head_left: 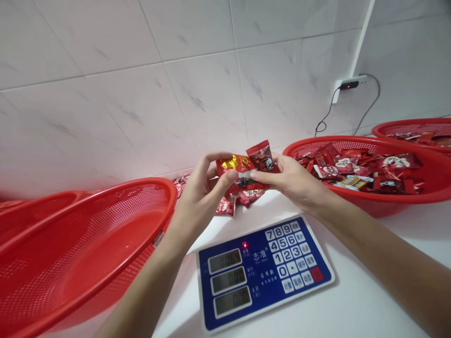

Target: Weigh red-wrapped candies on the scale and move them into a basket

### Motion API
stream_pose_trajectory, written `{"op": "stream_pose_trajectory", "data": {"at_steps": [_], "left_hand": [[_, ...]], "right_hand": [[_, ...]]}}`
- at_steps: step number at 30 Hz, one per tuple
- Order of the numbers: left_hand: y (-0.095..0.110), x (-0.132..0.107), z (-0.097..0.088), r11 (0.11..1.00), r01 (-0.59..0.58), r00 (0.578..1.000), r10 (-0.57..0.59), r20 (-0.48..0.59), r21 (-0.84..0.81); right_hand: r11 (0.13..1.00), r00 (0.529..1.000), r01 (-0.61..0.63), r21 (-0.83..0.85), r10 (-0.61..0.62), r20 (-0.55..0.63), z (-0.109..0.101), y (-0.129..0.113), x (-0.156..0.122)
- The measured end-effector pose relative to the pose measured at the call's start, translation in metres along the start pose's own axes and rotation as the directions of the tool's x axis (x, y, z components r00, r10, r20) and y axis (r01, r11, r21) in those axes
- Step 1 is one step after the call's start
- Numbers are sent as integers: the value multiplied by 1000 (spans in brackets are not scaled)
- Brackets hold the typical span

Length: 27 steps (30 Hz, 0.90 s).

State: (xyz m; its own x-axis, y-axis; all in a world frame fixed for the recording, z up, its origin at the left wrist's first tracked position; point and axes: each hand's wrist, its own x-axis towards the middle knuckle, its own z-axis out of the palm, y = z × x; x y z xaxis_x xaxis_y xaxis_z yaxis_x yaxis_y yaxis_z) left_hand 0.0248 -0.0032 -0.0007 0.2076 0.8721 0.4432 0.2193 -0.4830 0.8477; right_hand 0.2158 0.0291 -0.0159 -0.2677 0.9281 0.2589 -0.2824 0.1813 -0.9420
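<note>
Above the weighing scale (pixel 259 291), my left hand (pixel 202 195) and my right hand (pixel 292 180) are closed together on a small bunch of wrapped snack packets (pixel 243 163). The packets are red, one with shiny gold print, and a darker red one (pixel 262 157) stands up by my right fingers. Both thumbs press on the near side of the bunch, and the far fingers are mostly hidden. Below and behind my hands, more red packets (pixel 225 206) lie on the white pan of the scale. Its top display is lit with faint digits.
A large red plastic basket (pixel 116 244) stands at the left, beside another red basket (pixel 42 211). At the right, a red basket (pixel 433 180) holds many packets, with one more (pixel 405 126) behind it. A wall socket (pixel 336 91) with cables is on the tiled wall.
</note>
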Motion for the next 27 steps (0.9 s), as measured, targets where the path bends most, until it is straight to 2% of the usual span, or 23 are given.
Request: {"op": "stream_pose_trajectory", "data": {"at_steps": [5,8,12,15,24,27], "left_hand": [[2,0,0,1000,-4,999,5,-39,30],[2,-1,0,996,-67,992,72,-103,59],[7,-2,-5,985,-149,962,165,-216,86],[13,-2,-8,987,-141,956,157,-248,82],[21,-4,-10,989,-125,952,141,-273,74],[22,-6,-12,991,-117,954,132,-271,71]], "right_hand": [[978,991,135,-160,-134,18,2,-2,-1],[984,994,110,-137,-108,24,-1,-4,0],[992,994,59,-115,-69,-81,-10,-16,1],[989,989,48,-139,-67,-135,-17,-26,-1],[969,986,91,-229,-119,-115,-20,-32,-2],[956,967,71,-286,-137,-217,-32,-41,1]]}}
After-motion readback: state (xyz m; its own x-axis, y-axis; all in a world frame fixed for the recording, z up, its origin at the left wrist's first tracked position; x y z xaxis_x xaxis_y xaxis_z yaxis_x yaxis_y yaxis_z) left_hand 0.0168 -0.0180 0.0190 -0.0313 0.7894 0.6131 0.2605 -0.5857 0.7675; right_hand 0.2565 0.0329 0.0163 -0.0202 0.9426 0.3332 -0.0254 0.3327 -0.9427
